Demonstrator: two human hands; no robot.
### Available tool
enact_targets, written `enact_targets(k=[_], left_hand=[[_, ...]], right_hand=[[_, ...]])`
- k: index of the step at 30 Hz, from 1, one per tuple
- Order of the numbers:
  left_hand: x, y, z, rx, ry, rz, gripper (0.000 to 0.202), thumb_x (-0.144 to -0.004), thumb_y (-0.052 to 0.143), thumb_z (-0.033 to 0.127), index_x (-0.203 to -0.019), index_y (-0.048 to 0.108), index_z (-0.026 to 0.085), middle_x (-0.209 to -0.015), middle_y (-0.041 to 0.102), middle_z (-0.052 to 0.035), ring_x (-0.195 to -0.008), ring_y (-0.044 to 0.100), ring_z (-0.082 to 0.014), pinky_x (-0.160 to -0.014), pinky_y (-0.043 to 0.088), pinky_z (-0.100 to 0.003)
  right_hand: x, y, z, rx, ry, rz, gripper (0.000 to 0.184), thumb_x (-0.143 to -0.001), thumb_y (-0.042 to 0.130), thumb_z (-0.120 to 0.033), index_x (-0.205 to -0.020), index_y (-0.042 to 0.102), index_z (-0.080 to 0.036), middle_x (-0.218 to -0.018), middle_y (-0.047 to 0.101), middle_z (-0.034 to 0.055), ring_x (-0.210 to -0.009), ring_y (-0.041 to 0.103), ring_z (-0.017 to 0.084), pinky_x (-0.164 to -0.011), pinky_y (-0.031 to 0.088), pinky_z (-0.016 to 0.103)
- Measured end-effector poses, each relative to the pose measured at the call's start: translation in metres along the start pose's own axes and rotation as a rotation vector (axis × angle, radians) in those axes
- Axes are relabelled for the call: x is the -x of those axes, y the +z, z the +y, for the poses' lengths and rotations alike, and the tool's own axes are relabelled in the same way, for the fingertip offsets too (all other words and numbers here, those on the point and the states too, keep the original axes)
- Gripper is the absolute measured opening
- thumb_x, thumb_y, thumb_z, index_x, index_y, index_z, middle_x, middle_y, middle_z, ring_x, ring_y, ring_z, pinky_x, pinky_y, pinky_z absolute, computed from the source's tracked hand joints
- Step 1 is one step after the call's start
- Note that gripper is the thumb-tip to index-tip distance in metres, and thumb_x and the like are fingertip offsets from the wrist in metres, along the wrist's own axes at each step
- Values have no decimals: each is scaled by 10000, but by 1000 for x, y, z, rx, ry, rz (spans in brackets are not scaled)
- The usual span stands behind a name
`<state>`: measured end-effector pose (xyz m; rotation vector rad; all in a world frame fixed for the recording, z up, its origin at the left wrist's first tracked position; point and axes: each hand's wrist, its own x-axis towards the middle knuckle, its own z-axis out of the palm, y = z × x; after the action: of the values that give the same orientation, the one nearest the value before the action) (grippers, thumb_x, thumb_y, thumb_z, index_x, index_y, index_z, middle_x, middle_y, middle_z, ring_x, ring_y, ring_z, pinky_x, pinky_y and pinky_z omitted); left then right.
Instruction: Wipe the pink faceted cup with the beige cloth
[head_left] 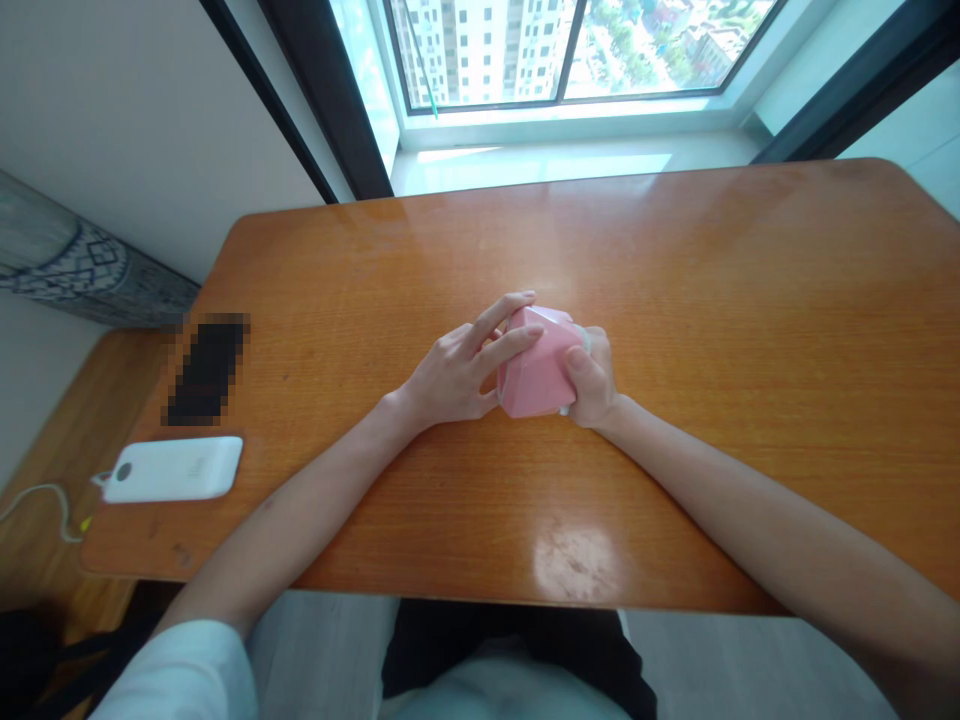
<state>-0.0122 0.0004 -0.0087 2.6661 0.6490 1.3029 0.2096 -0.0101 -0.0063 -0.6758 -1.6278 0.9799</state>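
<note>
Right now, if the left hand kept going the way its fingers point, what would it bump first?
The pink object. The left hand rests its fingers across the top of it, pointing toward the right hand, which holds the other side. So it probably could not go any farther.

A glossy orange-brown wooden table point(712, 300) stands against a white sill point(555, 165) beneath a dark-framed window point(570, 95), through which pale high-rise blocks point(480, 45) and treetops are seen from above. Near the table's left edge lies a white power bank point(174, 469), a pale cable point(37, 497) trailing off its end over a lower wooden surface; just beyond it sits a dark flat object point(206, 368), blurred out. A grey patterned fabric point(82, 270) hangs along the white wall point(150, 120) at far left
</note>
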Motion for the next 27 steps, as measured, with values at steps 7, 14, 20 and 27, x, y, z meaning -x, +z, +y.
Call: enact_targets(k=[7,14,20,27], left_hand=[[-1,-2,2,36,-26,5,853,-1016,739,449,-1726,272,371,-1740,468,-184,-1470,665,-345,-958,707,-424],[-2,-6,5,68,-71,-39,935,-977,776,496,-1738,255,341,-1738,463,-204,-1432,696,-337,-1034,682,-434],[-5,-9,6,85,-71,-31,1006,-925,833,538,-1735,280,309,-1693,520,-212,-1397,722,-338,-1060,679,-444],[-8,-11,7,113,-84,-19,1055,-868,883,607,-1708,347,259,-1635,572,-219,-1413,710,-338,-1119,662,-446]], right_hand=[[2,0,-2,-4,40,0,624,-1003,536,-796,-675,559,-265,-558,520,-15,-481,467,159,-414,327,333],[4,-2,2,12,56,6,676,-1018,487,-810,-634,515,-255,-539,463,-7,-496,400,147,-451,254,328],[4,0,7,14,-1,50,656,-1029,493,-790,-664,510,-245,-555,436,-8,-501,358,137,-465,229,344],[1,-1,8,54,-88,31,664,-1070,439,-763,-649,442,-250,-551,397,-22,-478,325,123,-476,224,360]])
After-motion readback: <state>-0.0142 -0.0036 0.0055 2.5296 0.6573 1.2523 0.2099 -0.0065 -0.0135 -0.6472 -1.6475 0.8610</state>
